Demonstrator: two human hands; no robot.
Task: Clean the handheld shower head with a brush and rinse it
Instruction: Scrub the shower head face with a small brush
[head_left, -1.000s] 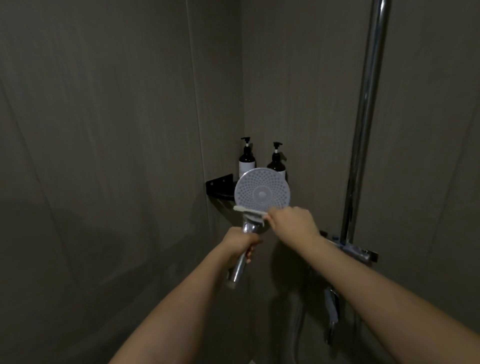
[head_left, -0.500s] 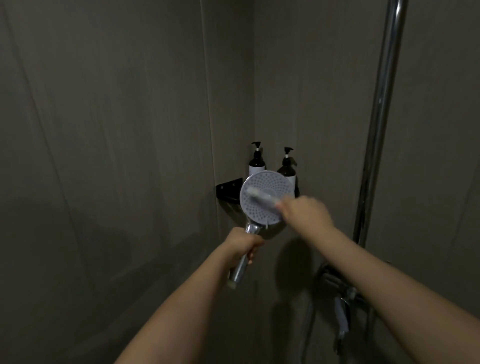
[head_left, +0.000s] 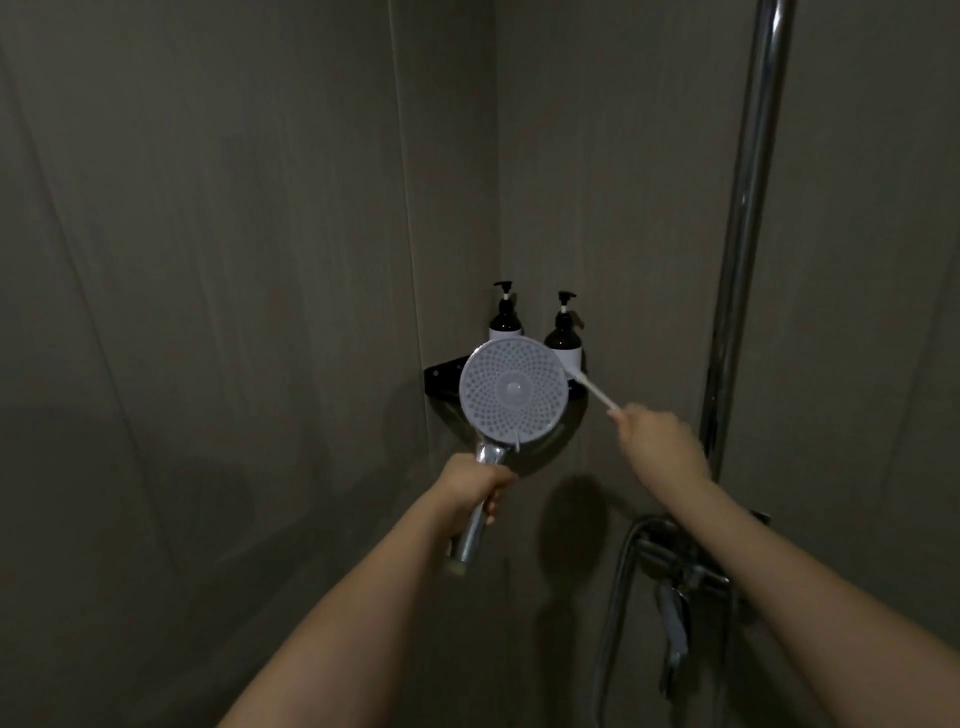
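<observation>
Head view — round grey perforated shower head (head_left: 513, 389) before black corner shelf (head_left: 441, 375), chrome handle gripped by left hand (head_left: 475, 488), thin white brush (head_left: 592, 391) pinched by right hand (head_left: 657, 440) at its rim — probably rigid, slippery; best held mid-handle.

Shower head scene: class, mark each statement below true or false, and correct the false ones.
1. The left hand holds the shower head by its handle. True.
2. The right hand is empty. False: it holds a brush.
3. Two pump bottles stand on the corner shelf. True.
4. The brush lies across the middle of the shower head's face. False: it meets the right edge.
</observation>
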